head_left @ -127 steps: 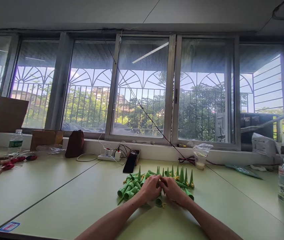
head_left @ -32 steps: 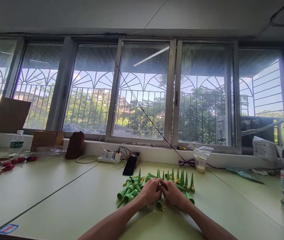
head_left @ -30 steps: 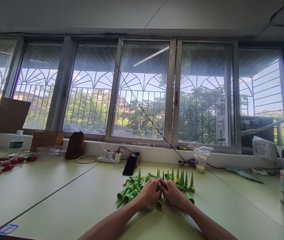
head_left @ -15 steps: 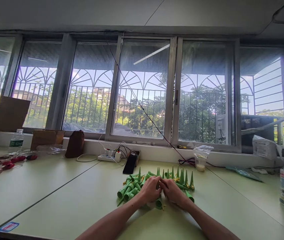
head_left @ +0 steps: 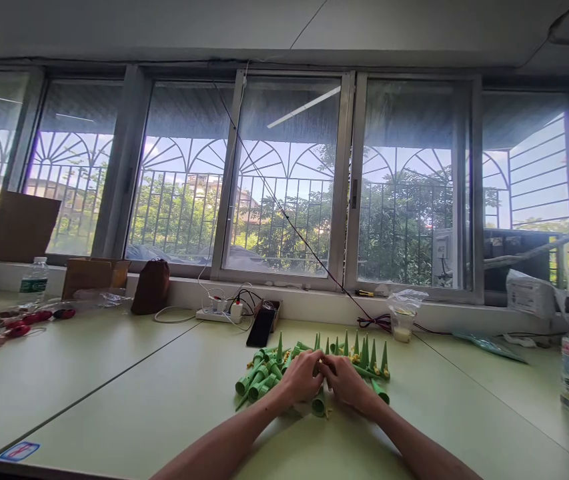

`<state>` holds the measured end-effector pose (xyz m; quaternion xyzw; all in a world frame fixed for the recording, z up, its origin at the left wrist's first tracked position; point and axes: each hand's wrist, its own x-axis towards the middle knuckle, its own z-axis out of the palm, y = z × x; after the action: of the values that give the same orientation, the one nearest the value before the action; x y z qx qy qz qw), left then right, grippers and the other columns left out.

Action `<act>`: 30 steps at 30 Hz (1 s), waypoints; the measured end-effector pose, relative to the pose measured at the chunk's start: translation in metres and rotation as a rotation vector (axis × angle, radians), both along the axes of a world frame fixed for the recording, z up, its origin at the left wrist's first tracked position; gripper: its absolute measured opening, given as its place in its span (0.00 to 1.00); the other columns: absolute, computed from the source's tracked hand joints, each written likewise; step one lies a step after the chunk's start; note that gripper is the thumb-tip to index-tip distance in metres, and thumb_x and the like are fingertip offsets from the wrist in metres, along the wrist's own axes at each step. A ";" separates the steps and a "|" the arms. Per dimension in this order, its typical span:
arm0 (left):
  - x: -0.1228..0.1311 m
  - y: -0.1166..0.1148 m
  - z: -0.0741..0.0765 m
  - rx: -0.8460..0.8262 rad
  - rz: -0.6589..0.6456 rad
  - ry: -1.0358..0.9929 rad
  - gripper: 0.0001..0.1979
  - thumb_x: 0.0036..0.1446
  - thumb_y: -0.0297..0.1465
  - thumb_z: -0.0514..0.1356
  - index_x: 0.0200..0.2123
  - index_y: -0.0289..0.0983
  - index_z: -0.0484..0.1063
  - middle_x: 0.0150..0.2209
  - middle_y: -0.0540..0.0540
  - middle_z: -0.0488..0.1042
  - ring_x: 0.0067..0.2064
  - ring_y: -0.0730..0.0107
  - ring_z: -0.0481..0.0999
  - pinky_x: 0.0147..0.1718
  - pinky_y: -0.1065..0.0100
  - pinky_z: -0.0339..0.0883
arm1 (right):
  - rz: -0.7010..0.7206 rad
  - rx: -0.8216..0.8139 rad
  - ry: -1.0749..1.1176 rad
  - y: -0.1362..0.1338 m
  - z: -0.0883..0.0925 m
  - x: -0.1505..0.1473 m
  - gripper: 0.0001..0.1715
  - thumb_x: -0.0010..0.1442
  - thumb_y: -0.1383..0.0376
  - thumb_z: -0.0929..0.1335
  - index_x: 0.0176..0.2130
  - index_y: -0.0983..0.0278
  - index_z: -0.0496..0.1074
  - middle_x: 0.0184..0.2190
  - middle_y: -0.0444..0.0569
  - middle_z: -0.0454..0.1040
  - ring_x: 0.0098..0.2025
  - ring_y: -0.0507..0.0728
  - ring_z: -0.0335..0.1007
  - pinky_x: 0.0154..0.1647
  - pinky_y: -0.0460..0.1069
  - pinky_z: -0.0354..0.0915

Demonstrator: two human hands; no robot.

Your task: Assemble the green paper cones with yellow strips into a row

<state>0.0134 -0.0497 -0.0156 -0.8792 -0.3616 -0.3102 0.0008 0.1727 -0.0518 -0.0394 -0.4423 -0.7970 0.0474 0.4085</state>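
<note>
Meeting at their bent fingertips, the left hand (head_left: 303,379) and right hand (head_left: 348,383) hide whatever they may grip; it cannot be told. Clockwise from them, upright cones (head_left: 373,358) stand at one to two, a lying cone (head_left: 319,404) sits at six, heaped cones (head_left: 260,375) at nine. Probably the work is midway: standing ones done, heaped ones left.

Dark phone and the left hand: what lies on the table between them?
In the head view, green cones lie between the dark phone and the left hand, with one upright cone among them.
</note>
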 end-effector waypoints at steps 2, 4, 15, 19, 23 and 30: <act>0.000 -0.001 0.001 0.006 0.000 0.004 0.11 0.50 0.27 0.56 0.38 0.38 0.71 0.38 0.45 0.75 0.39 0.63 0.73 0.36 0.69 0.60 | -0.001 -0.002 0.007 0.000 0.000 0.000 0.21 0.66 0.58 0.60 0.29 0.66 0.72 0.23 0.47 0.73 0.24 0.52 0.63 0.27 0.45 0.53; 0.000 -0.002 0.002 0.007 0.004 0.009 0.11 0.50 0.27 0.56 0.39 0.38 0.71 0.37 0.45 0.75 0.39 0.63 0.73 0.35 0.69 0.60 | -0.010 0.000 0.005 0.001 0.000 0.000 0.21 0.66 0.58 0.60 0.29 0.66 0.72 0.23 0.47 0.73 0.24 0.52 0.62 0.27 0.45 0.53; -0.001 -0.002 0.002 0.006 0.020 0.017 0.09 0.49 0.27 0.56 0.35 0.37 0.71 0.35 0.45 0.75 0.36 0.64 0.72 0.33 0.69 0.58 | -0.016 0.016 -0.012 0.003 -0.002 0.001 0.24 0.66 0.57 0.59 0.26 0.66 0.72 0.21 0.46 0.71 0.23 0.51 0.60 0.26 0.45 0.50; -0.001 -0.001 0.001 0.003 0.032 0.034 0.09 0.50 0.27 0.55 0.36 0.38 0.71 0.36 0.45 0.75 0.38 0.63 0.72 0.34 0.69 0.58 | -0.009 0.008 -0.008 0.003 -0.002 0.001 0.25 0.66 0.56 0.59 0.25 0.66 0.71 0.20 0.46 0.71 0.23 0.51 0.60 0.25 0.45 0.50; 0.000 0.001 0.000 0.008 0.036 0.045 0.09 0.50 0.28 0.55 0.36 0.39 0.71 0.36 0.45 0.76 0.38 0.64 0.73 0.34 0.70 0.58 | -0.016 0.012 -0.008 0.005 -0.003 0.002 0.26 0.66 0.56 0.59 0.25 0.66 0.71 0.20 0.46 0.71 0.23 0.51 0.60 0.25 0.45 0.50; 0.000 -0.001 0.001 0.008 0.043 0.047 0.08 0.49 0.27 0.55 0.34 0.38 0.71 0.35 0.45 0.75 0.37 0.64 0.73 0.33 0.69 0.58 | -0.021 0.008 -0.026 0.007 -0.005 0.001 0.27 0.67 0.54 0.59 0.26 0.67 0.73 0.21 0.47 0.73 0.23 0.52 0.62 0.26 0.45 0.51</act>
<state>0.0131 -0.0507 -0.0151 -0.8783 -0.3792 -0.2906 0.0194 0.1739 -0.0450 -0.0443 -0.4494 -0.7979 0.0341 0.4004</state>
